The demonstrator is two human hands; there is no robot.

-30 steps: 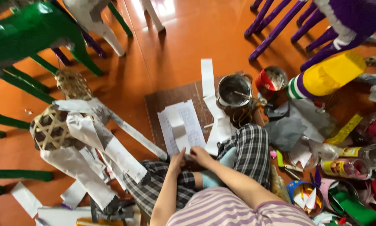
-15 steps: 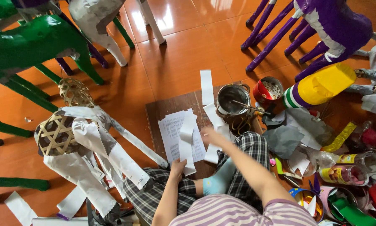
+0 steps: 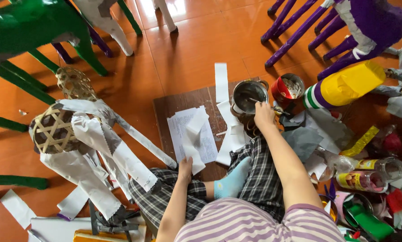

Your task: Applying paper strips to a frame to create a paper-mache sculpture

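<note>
I sit cross-legged on an orange tiled floor. My left hand (image 3: 185, 168) rests on the lower end of a long white paper strip (image 3: 193, 138) that lies over printed sheets (image 3: 178, 130) on a brown board (image 3: 174, 105). My right hand (image 3: 264, 114) reaches out to a metal pot (image 3: 248, 95) and holds a thin brush handle whose tip sits inside the pot. More white strips (image 3: 221, 81) lie beside the pot.
A woven bamboo frame (image 3: 53, 130) partly covered in white paper stands at left. Green (image 3: 26, 27) and purple (image 3: 366, 27) papered figures stand behind. A red cup (image 3: 287, 87), a yellow roll (image 3: 351, 83), bottles and scraps crowd the right.
My right hand left the paper near my lap and stretched forward to the metal pot. My left hand stayed on the strip.
</note>
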